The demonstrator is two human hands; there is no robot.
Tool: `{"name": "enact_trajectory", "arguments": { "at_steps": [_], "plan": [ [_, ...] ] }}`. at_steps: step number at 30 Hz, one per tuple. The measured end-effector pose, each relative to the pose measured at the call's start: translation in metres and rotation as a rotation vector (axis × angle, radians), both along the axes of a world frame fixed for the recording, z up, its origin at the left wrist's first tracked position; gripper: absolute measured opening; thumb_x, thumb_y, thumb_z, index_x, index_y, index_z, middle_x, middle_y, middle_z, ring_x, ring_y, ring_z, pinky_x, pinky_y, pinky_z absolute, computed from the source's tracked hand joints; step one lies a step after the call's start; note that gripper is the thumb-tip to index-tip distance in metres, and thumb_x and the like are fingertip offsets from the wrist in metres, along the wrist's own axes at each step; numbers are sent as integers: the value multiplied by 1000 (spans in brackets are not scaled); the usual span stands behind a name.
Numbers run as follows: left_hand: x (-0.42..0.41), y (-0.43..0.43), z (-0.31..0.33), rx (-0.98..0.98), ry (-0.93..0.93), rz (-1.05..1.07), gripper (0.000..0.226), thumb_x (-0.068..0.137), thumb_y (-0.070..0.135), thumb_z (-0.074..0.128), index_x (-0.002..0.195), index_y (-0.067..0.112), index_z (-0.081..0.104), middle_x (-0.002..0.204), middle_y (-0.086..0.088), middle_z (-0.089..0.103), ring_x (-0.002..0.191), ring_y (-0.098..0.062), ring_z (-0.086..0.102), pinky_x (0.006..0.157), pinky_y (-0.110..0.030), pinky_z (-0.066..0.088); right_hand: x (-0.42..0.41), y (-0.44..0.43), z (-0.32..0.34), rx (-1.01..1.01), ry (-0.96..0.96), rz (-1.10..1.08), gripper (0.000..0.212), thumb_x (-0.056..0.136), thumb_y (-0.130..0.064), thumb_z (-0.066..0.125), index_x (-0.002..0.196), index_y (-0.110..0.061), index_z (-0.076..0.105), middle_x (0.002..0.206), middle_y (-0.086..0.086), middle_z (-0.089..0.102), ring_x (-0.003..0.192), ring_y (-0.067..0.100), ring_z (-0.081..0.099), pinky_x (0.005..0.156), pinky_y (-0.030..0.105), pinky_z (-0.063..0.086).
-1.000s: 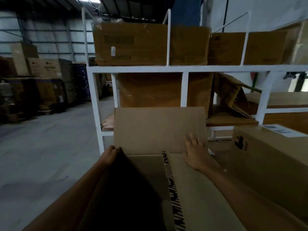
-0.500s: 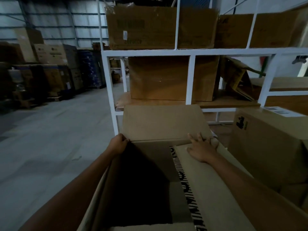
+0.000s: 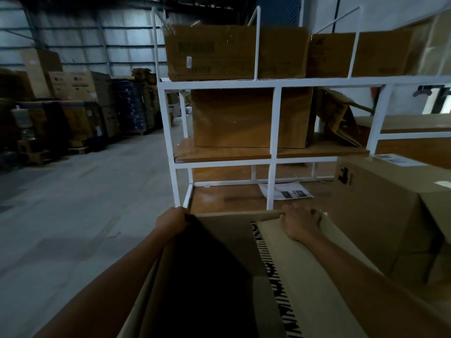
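Observation:
An open cardboard box (image 3: 307, 276) fills the lower middle of the head view, its inside dark. A strip of black-and-white printed tape (image 3: 271, 267) runs along the edge of its right top flap. My left hand (image 3: 172, 222) grips the box's far left corner with curled fingers. My right hand (image 3: 299, 223) curls over the far edge, holding the far flap folded down together with the right flap.
A white metal rack (image 3: 273, 152) stands just beyond the box, with cardboard boxes (image 3: 234, 54) on its wooden shelves and papers (image 3: 285, 191) on the lowest board. A large closed carton (image 3: 380, 206) sits close on the right. Bare concrete floor (image 3: 80, 203) lies left, stacked cartons behind.
The far flap, upright a second ago, has folded down out of sight. My right hand moved from lying flat on the right flap to curling over the far edge.

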State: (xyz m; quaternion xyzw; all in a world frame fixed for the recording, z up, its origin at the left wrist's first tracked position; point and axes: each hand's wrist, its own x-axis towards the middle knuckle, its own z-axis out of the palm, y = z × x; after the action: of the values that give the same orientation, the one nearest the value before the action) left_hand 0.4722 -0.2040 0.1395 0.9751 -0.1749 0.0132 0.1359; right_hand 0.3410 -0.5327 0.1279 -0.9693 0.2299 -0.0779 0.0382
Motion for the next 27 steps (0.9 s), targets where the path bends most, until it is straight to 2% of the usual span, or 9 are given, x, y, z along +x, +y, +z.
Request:
{"name": "enact_trajectory", "arguments": {
  "at_steps": [3,6,10,13,16,21,24,27],
  "plan": [
    [17,-2,-2,29,-31,1,22,94,30,61,113,24,68,113,-2,66,101,-21,65,71,-28,47,21,-2,6,6,-10,2,32,97,-32,47,127,-24,51,139,8,47,129,37,38,102,56,34],
    [44,-2,-4,28,-46,36,19,94,31,61,111,26,68,112,-1,67,98,-18,65,70,-26,47,52,-4,4,-21,-42,35,26,98,-29,47,124,-24,52,133,5,51,126,35,40,98,55,37],
    [87,-2,-2,50,-59,55,21,93,34,61,113,30,67,114,0,67,102,-18,64,80,-31,53,103,-8,2,-52,-63,60,29,101,-26,43,128,-22,52,133,6,49,126,35,40,99,59,37],
    [124,-6,-3,78,-65,99,25,93,39,59,117,36,64,118,3,65,111,-19,59,91,-41,47,144,-14,-1,-82,-76,54,30,101,-24,42,129,-23,51,134,6,50,126,34,41,100,58,36],
    [160,-11,-3,100,-64,124,25,93,42,58,118,37,62,121,3,63,117,-20,57,94,-46,43,182,-19,-5,-83,-101,54,30,101,-24,43,129,-24,53,135,3,51,129,32,40,101,57,37],
    [190,-17,-3,151,-84,145,29,93,43,59,118,29,63,121,-3,64,114,-23,60,82,-35,48,217,-27,-12,-122,-119,42,25,101,-25,44,122,-25,58,130,3,55,126,31,43,98,55,39],
    [190,-20,-4,193,-70,153,32,94,44,56,118,23,59,122,-7,64,113,-26,60,83,-37,51,220,-27,-11,-104,-114,53,27,99,-25,44,121,-24,58,131,5,53,126,32,41,98,53,38],
    [181,-23,-3,248,-49,186,42,96,44,51,128,17,50,130,-13,57,121,-33,53,92,-43,48,218,-24,-7,-37,-150,62,28,96,-27,47,120,-21,60,129,6,56,123,31,45,99,52,38]
  ]
}}
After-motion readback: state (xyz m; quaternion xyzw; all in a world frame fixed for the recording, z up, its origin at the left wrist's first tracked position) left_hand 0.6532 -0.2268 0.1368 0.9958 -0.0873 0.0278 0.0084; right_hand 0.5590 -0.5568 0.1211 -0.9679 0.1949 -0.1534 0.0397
